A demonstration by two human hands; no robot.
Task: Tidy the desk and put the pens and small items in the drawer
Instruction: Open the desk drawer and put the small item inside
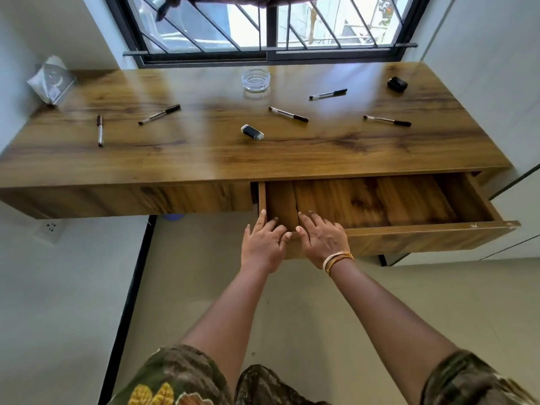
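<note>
Drawer (380, 200) gapes wide, bare inside; both hands crowd its left front corner. On the desk (204, 159), 5 pens lie well apart, open lanes between.

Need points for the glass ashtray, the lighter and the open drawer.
Glass ashtray (256, 80), head view, on its rim.
Lighter (252, 132), head view, middle of its dark body.
Open drawer (409, 228), head view, top edge of its front panel.

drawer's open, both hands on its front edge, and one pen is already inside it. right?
Not quite. In the head view the drawer is open with the left hand and right hand on its front edge, but no pen is inside; all five pens lie on the desk.
</note>
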